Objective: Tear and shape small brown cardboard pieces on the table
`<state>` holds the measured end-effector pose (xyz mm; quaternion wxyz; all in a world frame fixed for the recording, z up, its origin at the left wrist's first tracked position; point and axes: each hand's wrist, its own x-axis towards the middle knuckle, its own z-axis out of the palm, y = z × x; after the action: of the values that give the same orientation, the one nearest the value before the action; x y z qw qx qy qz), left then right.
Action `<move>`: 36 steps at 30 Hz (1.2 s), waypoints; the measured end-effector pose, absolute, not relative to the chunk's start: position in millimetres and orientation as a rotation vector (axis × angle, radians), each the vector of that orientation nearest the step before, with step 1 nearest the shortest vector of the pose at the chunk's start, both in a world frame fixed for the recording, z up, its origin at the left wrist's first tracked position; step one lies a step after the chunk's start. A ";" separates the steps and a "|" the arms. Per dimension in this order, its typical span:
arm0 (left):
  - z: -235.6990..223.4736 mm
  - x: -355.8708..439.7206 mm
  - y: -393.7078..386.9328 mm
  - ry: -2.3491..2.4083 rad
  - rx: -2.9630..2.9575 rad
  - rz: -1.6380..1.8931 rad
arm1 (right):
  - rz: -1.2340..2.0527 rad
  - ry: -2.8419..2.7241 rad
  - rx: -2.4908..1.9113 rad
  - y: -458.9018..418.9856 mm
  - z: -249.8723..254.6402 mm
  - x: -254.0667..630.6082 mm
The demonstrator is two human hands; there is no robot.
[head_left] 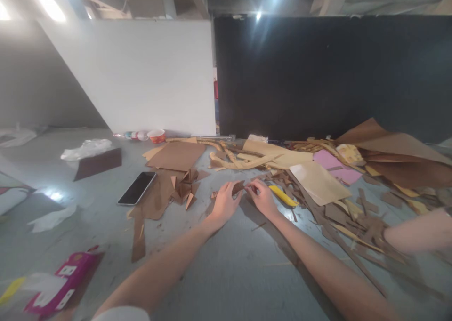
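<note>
Grips a brown piece (238,187) in the left hand (226,202), between thumb and fingers, over the counter (219,274), long axis slanting near left to far right. Holds the right hand (262,198) just right of it, fingers bent; cannot tell that grip as open or closed. Has a phone (137,188) to the left.

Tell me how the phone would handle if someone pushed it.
The phone would likely be rigid, being a slim, flat slab. Lying flat, it should slide rather than tip or roll. Its smooth, glossy face may prove slippery.
</note>
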<state>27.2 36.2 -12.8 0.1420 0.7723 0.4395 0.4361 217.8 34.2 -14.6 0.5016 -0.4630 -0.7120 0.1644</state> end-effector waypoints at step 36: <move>-10.6 26.0 34.4 1.176 2.501 1.180 | 0.528 -1.717 -0.990 31.0 -9.3 216.5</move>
<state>26.0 34.4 -10.6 0.0683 0.8303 0.3905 0.3918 216.5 31.0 -9.3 0.5187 -0.4128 -0.7157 0.2199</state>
